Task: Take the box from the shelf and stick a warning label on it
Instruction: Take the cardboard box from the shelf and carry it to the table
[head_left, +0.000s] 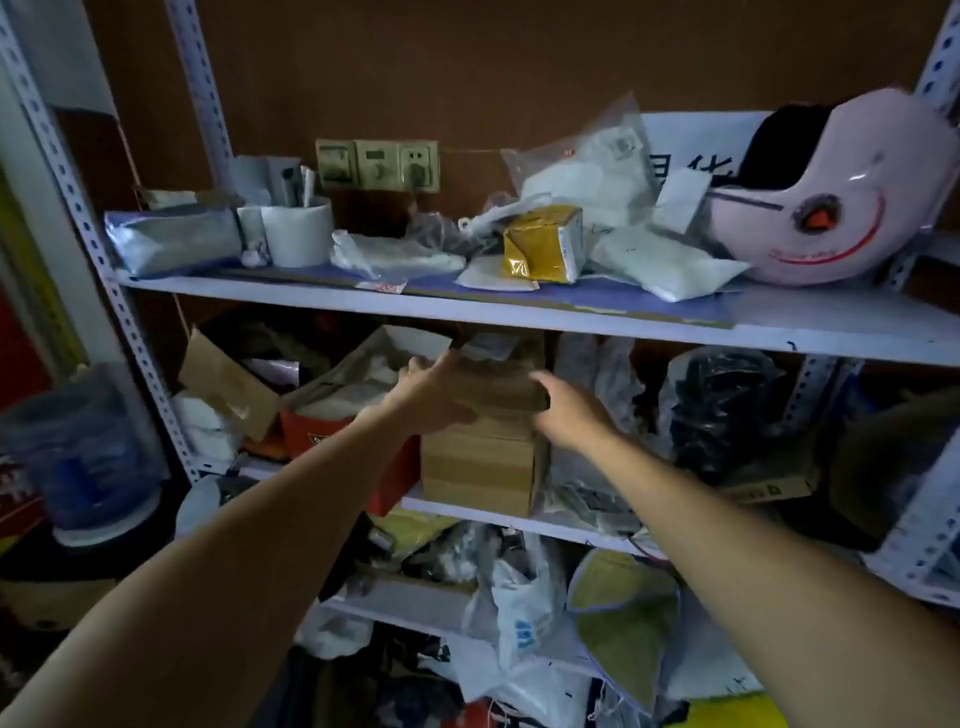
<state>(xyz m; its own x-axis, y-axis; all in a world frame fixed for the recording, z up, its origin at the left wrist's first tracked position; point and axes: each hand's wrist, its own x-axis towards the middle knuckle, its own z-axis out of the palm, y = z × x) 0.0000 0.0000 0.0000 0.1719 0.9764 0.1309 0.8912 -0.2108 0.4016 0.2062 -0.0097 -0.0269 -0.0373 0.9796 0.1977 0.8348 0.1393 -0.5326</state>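
Observation:
A small brown cardboard box (498, 382) sits on top of a stack of similar boxes (478, 467) on the middle shelf (467, 512). My left hand (431, 395) is wrapped around the top box's left side, fingers over its upper edge. My right hand (569, 410) presses against its right side, thumb at the front corner. Both arms reach in from below. The box's back is hidden in shadow under the upper shelf. No label is in view.
The upper shelf (519, 306) carries a white cup (298, 228), plastic bags, a yellow packet (543, 244) and a pink helmet (821, 192). An open carton (228, 384) and a red box (311, 431) stand left of the stack. Bags crowd the lower shelves. A water bottle (83, 452) stands at the left.

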